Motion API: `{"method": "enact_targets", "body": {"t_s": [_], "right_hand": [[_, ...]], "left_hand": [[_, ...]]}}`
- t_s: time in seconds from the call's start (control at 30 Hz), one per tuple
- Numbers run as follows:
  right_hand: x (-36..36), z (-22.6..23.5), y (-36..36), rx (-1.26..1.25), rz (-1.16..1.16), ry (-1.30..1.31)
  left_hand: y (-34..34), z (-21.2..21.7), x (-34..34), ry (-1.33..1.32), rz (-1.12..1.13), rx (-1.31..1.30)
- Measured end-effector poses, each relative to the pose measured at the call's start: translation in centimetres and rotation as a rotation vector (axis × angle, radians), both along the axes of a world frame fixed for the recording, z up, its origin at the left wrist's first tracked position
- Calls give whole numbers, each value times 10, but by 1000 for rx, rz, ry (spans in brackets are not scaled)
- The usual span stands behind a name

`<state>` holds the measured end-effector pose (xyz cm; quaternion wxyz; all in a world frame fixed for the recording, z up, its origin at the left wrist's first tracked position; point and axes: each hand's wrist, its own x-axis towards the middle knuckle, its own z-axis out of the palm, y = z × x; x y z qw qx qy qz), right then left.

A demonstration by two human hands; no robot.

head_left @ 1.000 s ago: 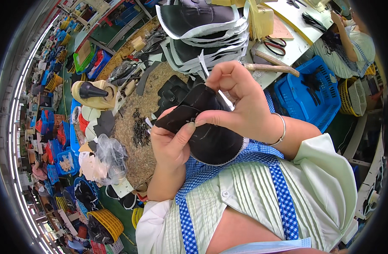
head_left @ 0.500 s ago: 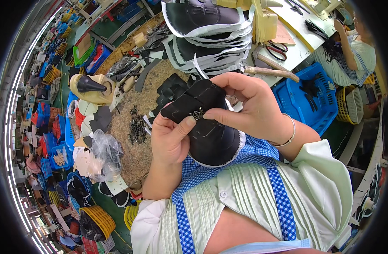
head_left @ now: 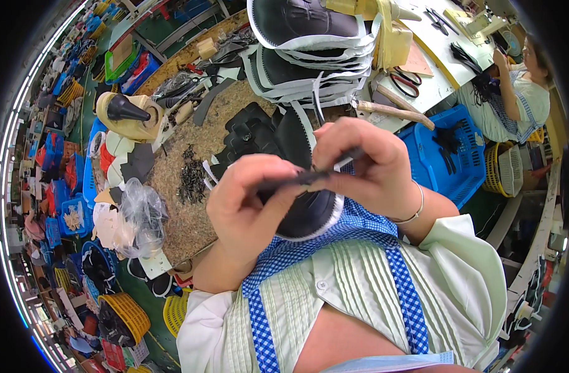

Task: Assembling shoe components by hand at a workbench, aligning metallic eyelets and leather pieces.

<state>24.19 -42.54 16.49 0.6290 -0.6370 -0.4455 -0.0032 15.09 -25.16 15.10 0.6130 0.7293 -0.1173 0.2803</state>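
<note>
Both hands grip a black shoe upper [head_left: 304, 217] close in front of me. My left hand [head_left: 244, 202] pinches one side of its edge between thumb and fingers, and my right hand [head_left: 366, 163] pinches the other side. Between them the gripped edge is seen nearly edge-on, as a thin, blurred dark strip. The rounded part with a white zigzag-trimmed rim hangs below the hands. Just beyond them, black cut pieces [head_left: 252, 135] lie on the worn tabletop [head_left: 191, 233]. A thin pale strip rises beside my right hand.
Stacked black uppers with white edging [head_left: 306, 78] stand at the back. Wooden tool handles [head_left: 393, 113] and scissors [head_left: 407, 82] lie to their right. A blue basket [head_left: 415, 152] is at right; a co-worker [head_left: 492, 112] sits beyond. At left are a cone-topped yellow object [head_left: 130, 115], small black scraps [head_left: 191, 180] and a plastic bag [head_left: 141, 217].
The upper has been tilted from showing its flat black face to edge-on. Both hands have turned with it, their knuckles raised and fingers still closed on its edge.
</note>
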Motion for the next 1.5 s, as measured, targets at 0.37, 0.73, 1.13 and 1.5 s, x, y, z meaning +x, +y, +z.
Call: {"method": "enact_targets", "body": {"t_s": [0.37, 0.73, 1.13, 1.5], "right_hand": [[-12, -6, -14, 140, 60, -464], [-19, -4, -17, 96, 24, -520], [-19, 10, -19, -5, 109, -82], [-17, -8, -23, 122, 166, -403]], "left_hand": [[1, -3, -3, -362, -139, 211], [-2, -3, -11, -185, -179, 123], [-2, -5, -6, -317, -165, 209], [8, 9, -5, -156, -350, 363]]}}
